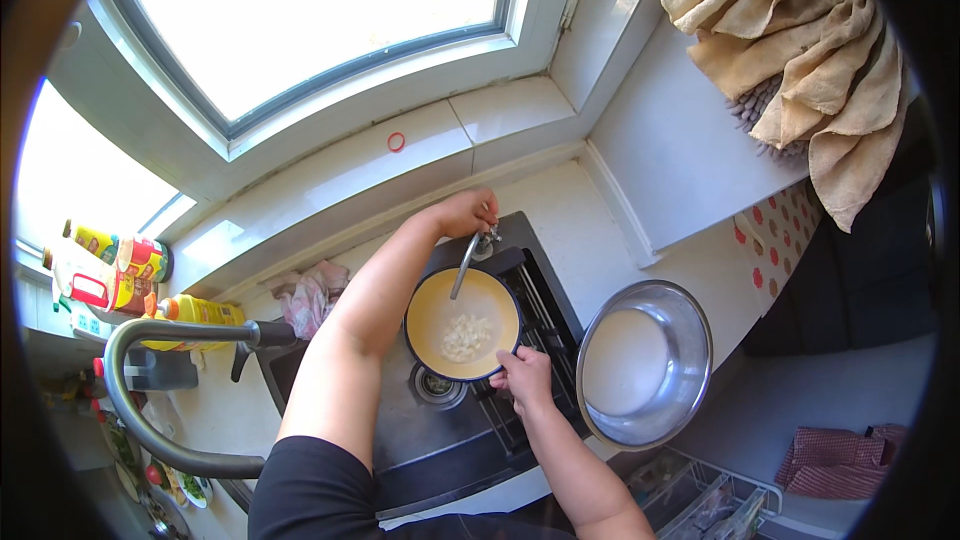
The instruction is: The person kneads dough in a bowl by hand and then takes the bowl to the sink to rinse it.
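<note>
- The left hand [466, 212] was stretched out over the dark sink [420, 440], fingers closed on the handle of the small metal tap [468, 262] at the sink's far edge.
- The right hand [525, 376] gripped the near rim of a round pot [462, 324], dark blue outside and cream-yellow inside, holding it over the sink just beside the round drain [436, 386].
- Inside the pot lay a small heap of pale white pieces [466, 337] (too small to tell what they were); the tap's spout reached over the pot's far side.
- A large steel bowl [645, 362] sat on the counter just to the right of the sink, apart from the pot.
- A tall grey curved faucet hose [140, 390] arched at the left, with a yellow bottle [198, 312] lying behind it.
- A pink crumpled cloth [311, 295] rested near the sink's far left corner.
- Beige towels [812, 50] hung at the upper right, and a red rubber band [396, 142] lay on the windowsill.
</note>
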A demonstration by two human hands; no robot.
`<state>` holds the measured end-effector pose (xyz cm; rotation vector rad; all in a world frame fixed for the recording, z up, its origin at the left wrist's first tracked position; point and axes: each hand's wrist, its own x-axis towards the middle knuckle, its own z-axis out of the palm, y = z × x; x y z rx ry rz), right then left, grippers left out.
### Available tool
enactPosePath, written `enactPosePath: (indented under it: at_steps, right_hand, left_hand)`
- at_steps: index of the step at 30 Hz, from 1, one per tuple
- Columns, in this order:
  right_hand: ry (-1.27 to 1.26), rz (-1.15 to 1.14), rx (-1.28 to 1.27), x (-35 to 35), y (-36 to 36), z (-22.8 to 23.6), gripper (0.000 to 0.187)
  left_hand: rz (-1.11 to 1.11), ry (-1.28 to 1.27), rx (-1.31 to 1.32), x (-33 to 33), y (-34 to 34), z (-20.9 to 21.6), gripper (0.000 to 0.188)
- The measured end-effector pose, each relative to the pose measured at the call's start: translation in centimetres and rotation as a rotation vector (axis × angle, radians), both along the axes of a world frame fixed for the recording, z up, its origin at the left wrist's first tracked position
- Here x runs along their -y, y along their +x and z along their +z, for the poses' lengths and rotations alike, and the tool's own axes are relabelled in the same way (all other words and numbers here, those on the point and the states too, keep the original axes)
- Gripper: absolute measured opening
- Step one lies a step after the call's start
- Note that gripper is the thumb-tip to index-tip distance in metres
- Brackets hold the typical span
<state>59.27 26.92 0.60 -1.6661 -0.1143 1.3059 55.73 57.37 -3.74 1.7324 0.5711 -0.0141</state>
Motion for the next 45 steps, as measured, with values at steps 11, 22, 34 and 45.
enactPosePath:
  at_steps: [11, 22, 34, 45]
  right_hand:
    - [0.004, 0.057, 0.033, 2.9, -0.3, 0.3, 0.013]
    - [0.066, 0.242, 0.127, 8.0, -3.1, 2.1, 0.014]
    - [0.106, 0.635, 0.052, 13.0, -8.6, 4.6, 0.016]
    - [0.139, 1.025, 0.003, 17.3, -20.9, 6.0, 0.016]
  left_hand:
    - [0.972, 0.200, 0.194, 9.8, -10.5, 3.0, 0.026]
    - [1.163, -0.285, -0.035, 32.0, -19.5, 4.6, 0.024]
    - [1.519, -0.165, 0.037, 45.5, -26.6, 7.4, 0.018]
    - [1.886, -0.193, 0.131, 57.5, -36.9, 8.9, 0.018]
